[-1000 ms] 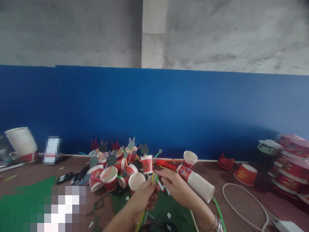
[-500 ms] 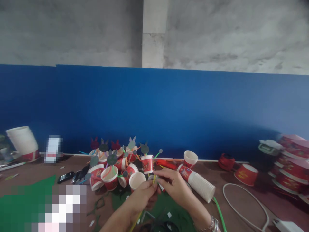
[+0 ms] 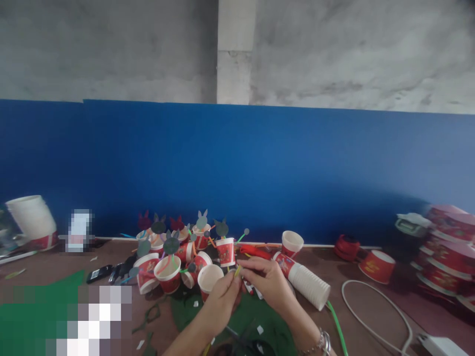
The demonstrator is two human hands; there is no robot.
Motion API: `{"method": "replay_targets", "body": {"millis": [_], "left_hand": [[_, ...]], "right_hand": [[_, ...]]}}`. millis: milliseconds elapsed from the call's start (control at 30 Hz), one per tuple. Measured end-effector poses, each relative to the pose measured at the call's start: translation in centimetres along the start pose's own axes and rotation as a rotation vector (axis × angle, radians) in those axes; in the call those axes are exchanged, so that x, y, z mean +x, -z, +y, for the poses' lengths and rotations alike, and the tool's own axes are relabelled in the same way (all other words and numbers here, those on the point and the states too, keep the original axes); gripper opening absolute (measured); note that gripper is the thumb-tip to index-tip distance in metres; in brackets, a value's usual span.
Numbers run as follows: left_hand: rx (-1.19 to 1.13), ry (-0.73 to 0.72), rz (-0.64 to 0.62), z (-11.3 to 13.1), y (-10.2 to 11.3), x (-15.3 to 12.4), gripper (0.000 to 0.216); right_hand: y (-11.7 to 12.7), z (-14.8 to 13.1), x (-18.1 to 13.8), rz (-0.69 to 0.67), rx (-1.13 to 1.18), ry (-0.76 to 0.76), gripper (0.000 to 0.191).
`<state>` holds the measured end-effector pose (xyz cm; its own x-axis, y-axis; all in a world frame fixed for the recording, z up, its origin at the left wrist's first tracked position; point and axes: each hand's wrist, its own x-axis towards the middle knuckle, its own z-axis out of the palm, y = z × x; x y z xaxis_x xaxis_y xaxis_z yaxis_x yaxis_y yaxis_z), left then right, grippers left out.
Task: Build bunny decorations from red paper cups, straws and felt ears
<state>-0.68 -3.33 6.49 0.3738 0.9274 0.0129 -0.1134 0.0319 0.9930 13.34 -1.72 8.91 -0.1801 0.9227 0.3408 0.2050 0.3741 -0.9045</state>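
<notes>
My left hand (image 3: 221, 301) is closed round a thin yellow straw-like stick (image 3: 237, 271), whose tip shows above the thumb; its lower end comes out below the wrist. Close against it, my right hand (image 3: 265, 284) has its thumb and forefinger pinched at that tip. What else these fingers hold, if anything, is too small to tell. Just left of the hands stands an open white-lined paper cup (image 3: 210, 279). Behind them is a red paper cup (image 3: 225, 251) with a grey animal-head cutout (image 3: 221, 228) and coloured stick arms.
Several decorated cups (image 3: 168, 272) crowd the left. To the right lie a stack of nested cups (image 3: 309, 287), a green tube (image 3: 337, 326), a white cable (image 3: 374, 324) and red tubs (image 3: 377, 267). Scissors and paper scraps (image 3: 260, 330) lie on green material (image 3: 267, 316) below my hands.
The yellow stick has shifted in my hands, with less of its lower part showing now. My right fingers have closed in nearer its tip. The view has moved slightly.
</notes>
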Motion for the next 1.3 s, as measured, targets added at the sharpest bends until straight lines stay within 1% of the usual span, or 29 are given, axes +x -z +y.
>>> {"method": "replay_targets", "body": {"millis": [133, 200, 267, 433, 533, 600, 700, 800, 900, 967, 1067, 1200, 1300], "left_hand": [[-0.031, 0.002, -0.039, 0.2, 0.1, 0.0, 0.056], [-0.031, -0.004, -0.038, 0.1, 0.1, 0.1, 0.055], [-0.006, -0.022, -0.019, 0.0, 0.1, 0.2, 0.054], [0.127, -0.083, 0.042, -0.5, 0.0, 0.3, 0.053], [0.166, -0.107, 0.086, -0.9, 0.1, 0.4, 0.051], [0.168, -0.113, 0.088, -1.0, 0.2, 0.4, 0.050], [0.148, -0.106, 0.060, -0.6, 0.4, 0.3, 0.049], [0.126, -0.090, 0.077, -0.1, 0.4, 0.2, 0.049], [0.096, -0.066, 0.088, 0.1, 0.4, 0.2, 0.051], [0.072, -0.063, 0.063, 0.0, 0.3, 0.2, 0.051], [0.056, -0.074, 0.029, -0.1, 0.3, 0.2, 0.051], [0.087, -0.063, 0.036, -0.2, 0.3, 0.2, 0.052], [0.095, -0.054, 0.078, -0.1, 0.4, 0.3, 0.054]], "right_hand": [[-0.1, 0.1, -0.1, -0.021, -0.010, 0.063, 0.022], [-0.1, 0.0, -0.2, -0.020, -0.034, 0.073, 0.023], [-0.1, -0.1, -0.2, -0.011, -0.038, 0.067, 0.021], [-0.4, -0.3, -0.1, 0.043, 0.032, 0.017, 0.019], [-0.7, -0.2, -0.2, 0.071, -0.010, 0.030, 0.020], [-0.9, 0.0, -0.3, 0.081, -0.041, 0.047, 0.021], [-1.0, 0.4, -0.2, 0.083, 0.001, 0.014, 0.022], [-1.0, 0.5, 0.0, 0.091, 0.071, -0.023, 0.023], [-0.9, 0.4, -0.1, 0.086, 0.050, 0.059, 0.019], [-0.8, 0.2, -0.2, 0.080, 0.003, 0.124, 0.018], [-0.6, -0.3, -0.3, 0.063, -0.068, 0.170, 0.018], [-0.3, -0.5, -0.3, 0.034, -0.112, 0.168, 0.019], [-0.4, -0.2, -0.1, 0.032, -0.072, 0.109, 0.019]]}}
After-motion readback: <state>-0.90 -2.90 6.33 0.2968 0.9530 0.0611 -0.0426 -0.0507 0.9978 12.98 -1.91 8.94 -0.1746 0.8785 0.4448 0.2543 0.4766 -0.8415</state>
